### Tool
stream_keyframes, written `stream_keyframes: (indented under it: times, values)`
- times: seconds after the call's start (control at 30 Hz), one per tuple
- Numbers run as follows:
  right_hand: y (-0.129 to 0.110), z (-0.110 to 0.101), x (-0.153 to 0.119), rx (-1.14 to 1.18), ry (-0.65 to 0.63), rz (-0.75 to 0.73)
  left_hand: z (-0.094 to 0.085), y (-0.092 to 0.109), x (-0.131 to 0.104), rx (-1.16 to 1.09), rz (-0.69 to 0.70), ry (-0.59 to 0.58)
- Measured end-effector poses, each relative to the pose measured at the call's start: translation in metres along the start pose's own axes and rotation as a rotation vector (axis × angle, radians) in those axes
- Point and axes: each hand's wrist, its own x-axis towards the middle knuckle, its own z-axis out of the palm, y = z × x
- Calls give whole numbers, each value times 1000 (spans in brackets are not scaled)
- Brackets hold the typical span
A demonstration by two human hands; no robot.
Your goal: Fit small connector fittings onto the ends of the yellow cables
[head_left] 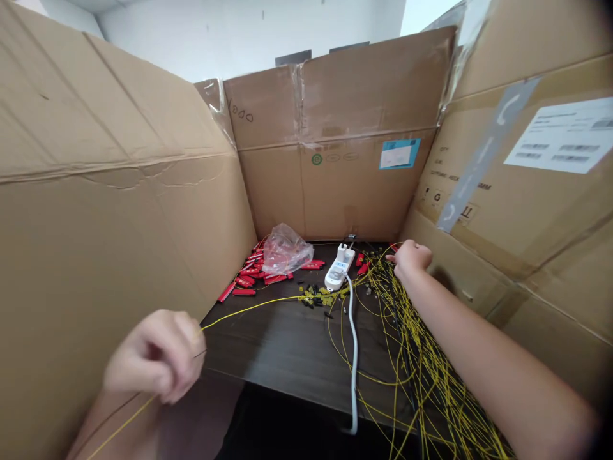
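Yellow cable [249,308] runs taut from the left hand [156,356] across the dark desk [287,345] toward the middle of its far half. The left hand sits off the desk's near left corner, fingers curled together and pinched on this cable, which passes through the grip and trails down past the wrist toward the lower left. The hand is somewhat blurred.

The right hand [410,257] reaches to the far right corner of the desk, arm stretched along the right edge. Its fingers are bent down onto the top of a heap of yellow cables [421,377]; whether they are closed around any strand I cannot tell. The heap spreads along the right edge from the far corner to the near edge and spills over it.

A white power strip [340,267] lies near the far edge at the middle, its white cord [353,358] running straight toward the near edge and hanging over. Just beside the strip, on its near left, is a scatter of small black and yellow bits [316,296]. In the far left corner lie red pieces [246,281], with a crumpled clear bag [285,250] resting on some of them. A few more red pieces lie between the strip and the right hand.

Cardboard walls [115,211] enclose the desk on the left, far and right sides, with a blue-edged label [400,153] on the far one.
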Motion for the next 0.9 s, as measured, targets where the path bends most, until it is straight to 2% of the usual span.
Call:
stream_keyframes:
  times: [0.07, 0.13, 0.27, 0.37, 0.57, 0.7, 0.8, 0.9]
  values:
    - [-11, 3, -8, 25, -70, -81, 14, -9, -2, 49, -70, 3]
    - [-27, 7, -21, 67, -179, -222, 17, -16, 3, -17, -160, 91]
    - [-61, 18, -46, 120, -333, -454, 4, -34, 15, -251, -165, 347]
    - [-76, 25, -54, 120, -353, -530, -6, -50, 18, -250, -170, 418]
    - [-75, 32, -55, 77, -389, -536, -7, -75, 20, -180, -302, 457]
    - [-72, 43, -63, 14, -511, -477, -6, -87, 27, -135, -332, 488]
    - [-79, 67, -74, 6, -642, -393, -5, -93, 36, -126, -245, 550]
    - [-93, 106, -82, 47, -720, -358, -2, -99, 46, -106, -156, 658]
